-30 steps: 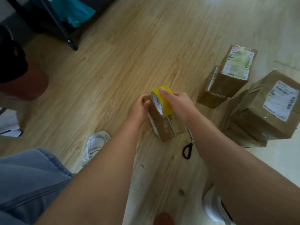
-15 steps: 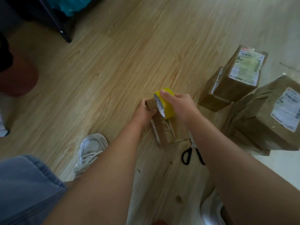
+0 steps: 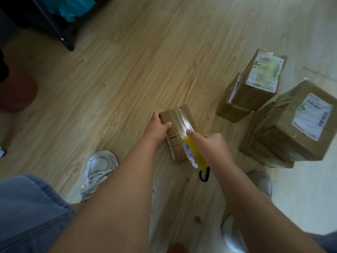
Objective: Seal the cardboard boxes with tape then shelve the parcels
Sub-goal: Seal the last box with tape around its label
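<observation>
Wood floor [image 3: 145,70] — L hand [image 3: 156,125] grips box [image 3: 174,118]; R hand [image 3: 213,145] fingers [image 3: 193,138] curled round tape roll [image 3: 193,152].

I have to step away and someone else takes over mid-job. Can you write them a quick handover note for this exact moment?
Left hand grips the far corner of the small box on the floor, steadying it.
Right hand holds the yellow tape roll at the box's near end, index finger laid along the roll.
Done: a clear tape strip lies along the box top, seemingly uncut from the roll.
Scissors lie under the right hand, mostly hidden.
Left: cut the tape, then shelve this box and the labelled parcels to the right.
</observation>
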Demonstrator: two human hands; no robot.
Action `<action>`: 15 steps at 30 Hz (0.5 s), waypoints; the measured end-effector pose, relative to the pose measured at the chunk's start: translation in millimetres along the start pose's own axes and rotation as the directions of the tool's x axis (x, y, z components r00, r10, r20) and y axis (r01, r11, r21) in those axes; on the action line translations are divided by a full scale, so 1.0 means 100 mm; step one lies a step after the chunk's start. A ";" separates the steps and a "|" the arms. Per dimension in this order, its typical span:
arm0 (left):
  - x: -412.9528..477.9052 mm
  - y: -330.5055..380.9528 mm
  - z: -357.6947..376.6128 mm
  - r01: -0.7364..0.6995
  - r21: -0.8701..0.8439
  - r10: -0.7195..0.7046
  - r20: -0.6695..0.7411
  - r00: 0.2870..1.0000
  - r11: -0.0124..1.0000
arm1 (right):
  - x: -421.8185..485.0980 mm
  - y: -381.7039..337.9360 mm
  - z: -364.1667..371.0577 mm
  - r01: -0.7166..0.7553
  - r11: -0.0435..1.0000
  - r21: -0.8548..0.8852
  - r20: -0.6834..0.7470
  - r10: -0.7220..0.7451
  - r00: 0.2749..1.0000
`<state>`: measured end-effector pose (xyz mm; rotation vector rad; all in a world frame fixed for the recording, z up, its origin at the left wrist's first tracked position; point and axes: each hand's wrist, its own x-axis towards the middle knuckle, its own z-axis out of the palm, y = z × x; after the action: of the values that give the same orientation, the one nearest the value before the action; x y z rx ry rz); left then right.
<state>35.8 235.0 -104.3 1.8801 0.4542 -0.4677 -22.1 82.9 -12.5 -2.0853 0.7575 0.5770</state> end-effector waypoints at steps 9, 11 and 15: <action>-0.02 0.03 0.00 -0.010 0.019 0.010 0.008 1.000 1.000 | -0.16 0.39 -0.02 -0.059 0.987 -0.146 -0.026 0.056 0.998; -0.01 0.03 0.00 -0.005 0.018 0.005 0.005 1.000 1.000 | -0.19 0.49 0.02 -0.086 0.975 -0.204 -0.059 0.075 0.995; -0.02 0.02 0.00 -0.009 0.029 0.009 0.017 1.000 1.000 | -0.14 0.63 0.12 -0.150 0.966 -0.210 -0.067 0.139 0.988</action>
<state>35.3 233.8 -101.9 1.9043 0.4298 -0.4857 -77.5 67.0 -45.1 -2.2626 0.9178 0.7142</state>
